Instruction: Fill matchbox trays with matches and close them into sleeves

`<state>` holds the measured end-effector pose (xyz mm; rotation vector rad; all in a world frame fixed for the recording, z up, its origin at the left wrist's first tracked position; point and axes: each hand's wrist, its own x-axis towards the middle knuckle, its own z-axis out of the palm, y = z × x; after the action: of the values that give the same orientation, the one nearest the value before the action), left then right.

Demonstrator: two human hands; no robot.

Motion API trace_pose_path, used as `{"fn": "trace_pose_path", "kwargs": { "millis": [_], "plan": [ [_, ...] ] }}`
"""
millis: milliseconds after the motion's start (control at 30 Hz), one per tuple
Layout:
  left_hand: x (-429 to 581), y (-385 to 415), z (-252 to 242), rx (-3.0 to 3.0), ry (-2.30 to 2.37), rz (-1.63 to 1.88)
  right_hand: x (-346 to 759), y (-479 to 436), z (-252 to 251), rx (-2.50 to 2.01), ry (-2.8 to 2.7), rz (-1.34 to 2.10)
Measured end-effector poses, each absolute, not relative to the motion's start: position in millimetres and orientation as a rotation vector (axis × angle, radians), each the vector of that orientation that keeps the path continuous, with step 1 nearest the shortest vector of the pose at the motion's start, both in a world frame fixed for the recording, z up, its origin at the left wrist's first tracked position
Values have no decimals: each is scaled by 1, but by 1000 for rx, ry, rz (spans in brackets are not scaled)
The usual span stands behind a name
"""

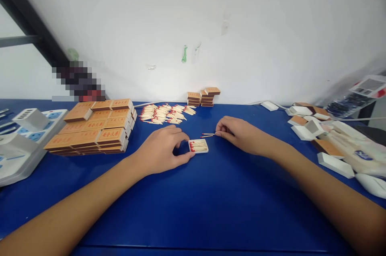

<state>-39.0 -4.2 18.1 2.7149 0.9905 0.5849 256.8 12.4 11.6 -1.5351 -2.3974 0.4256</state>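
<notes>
The left hand (163,147) is steadying a small match tray (201,152) while the right hand (238,132) is pinching a match (208,133).
The match tray is sitting on the blue counter (211,207) between the hands, its matches lying heads to the left; a pile of loose matches (164,114) is spreading beyond the left hand. Left thumb and fingers are spanning the tray's left end in a narrow grip; right fingertips are gripping the match's plain end, its red head pointing left. A second match (206,136) is showing just beside it, and whether the fingers are holding it too, I cannot tell. Pinching the plain end seems sound, since the heads are facing alike; the left hand is probably best pressing lightly, as squeezing could bow the thin walls.
</notes>
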Motion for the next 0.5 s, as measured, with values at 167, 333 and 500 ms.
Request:
{"fn": "trace_pose_path", "kwargs": {
  "millis": [167,333,500],
  "plan": [
    [-39,-3,18,2704,993,583,253,14,8,-1469,-2422,391],
    [-40,-4,18,2704,999,567,251,12,7,-1389,-2411,394],
    [-40,-3,18,2698,1006,557,246,9,1,-1388,-2377,400]
  ]
}}
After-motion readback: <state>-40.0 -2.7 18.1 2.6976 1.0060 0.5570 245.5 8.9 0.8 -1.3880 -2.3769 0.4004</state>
